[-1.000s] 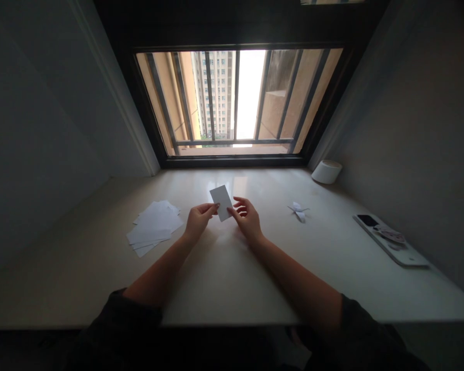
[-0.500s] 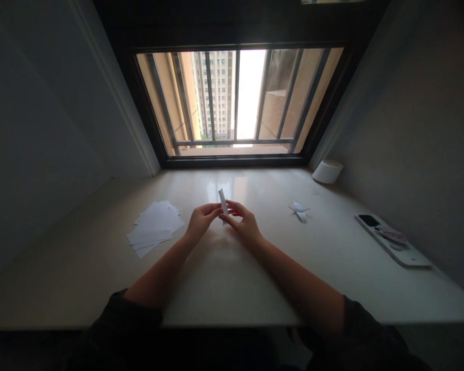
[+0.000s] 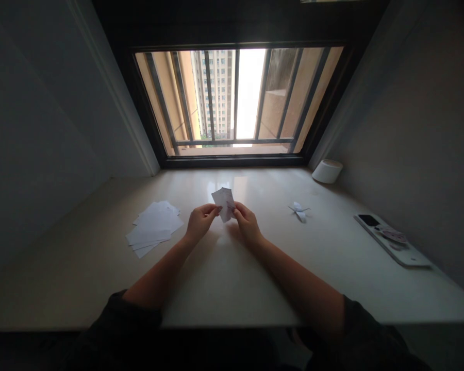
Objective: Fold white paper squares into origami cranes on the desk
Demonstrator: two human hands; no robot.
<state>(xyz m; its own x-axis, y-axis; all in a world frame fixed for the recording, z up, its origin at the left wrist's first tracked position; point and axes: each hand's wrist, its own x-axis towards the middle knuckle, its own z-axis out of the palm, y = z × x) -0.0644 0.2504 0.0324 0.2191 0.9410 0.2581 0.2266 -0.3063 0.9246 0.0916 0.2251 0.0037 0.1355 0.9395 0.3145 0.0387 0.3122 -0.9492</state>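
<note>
Fingers (image 3: 212, 209) pinch folded white paper (image 3: 224, 203).

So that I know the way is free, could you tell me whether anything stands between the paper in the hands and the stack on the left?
Only the left hand, which grips the paper, lies between them; no other object shows on the countertop before the stack.
</note>
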